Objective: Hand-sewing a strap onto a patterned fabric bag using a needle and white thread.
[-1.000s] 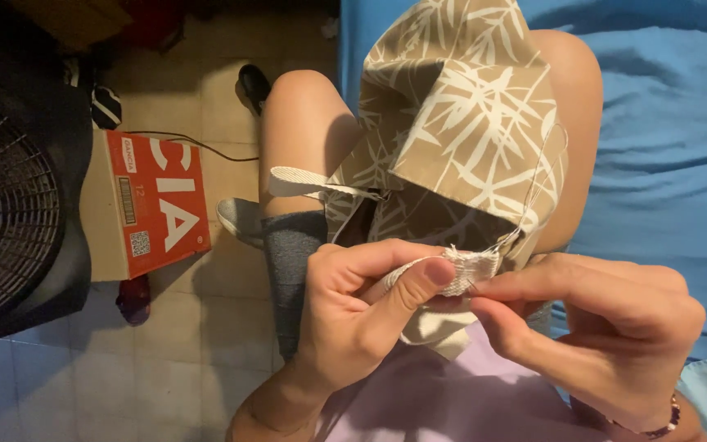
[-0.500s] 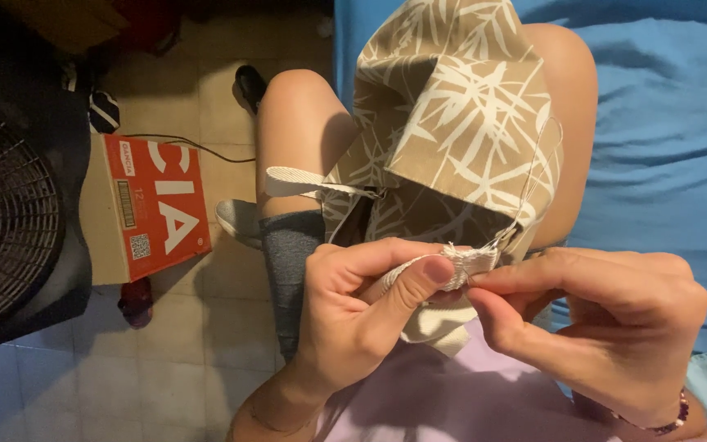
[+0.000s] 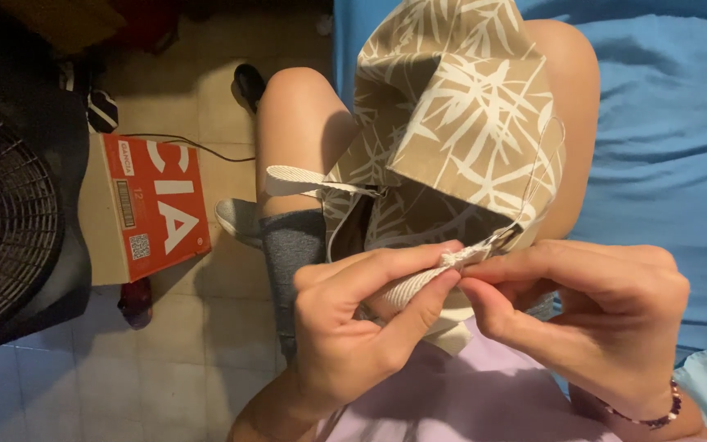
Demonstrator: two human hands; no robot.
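Observation:
A tan fabric bag (image 3: 460,115) with a white leaf print lies over my bare knees. A cream webbing strap (image 3: 407,288) is attached at its near edge. My left hand (image 3: 353,327) pinches that strap between thumb and forefinger. My right hand (image 3: 599,315) meets it from the right, fingertips closed on the frayed strap end and the bag's edge; whether it holds a needle is too small to tell. A second cream strap (image 3: 296,182) sticks out to the left across my left thigh. A beaded bracelet (image 3: 656,417) circles my right wrist.
I sit on a bed with a blue sheet (image 3: 664,139). On the tiled floor at left stand a red and white cardboard box (image 3: 153,209) and a black fan (image 3: 6,221). A dark shoe (image 3: 249,86) and a cable lie beyond my knee.
Both hands stay pinched together at the strap end with only slight finger shifts. The bag and straps have not moved noticeably.

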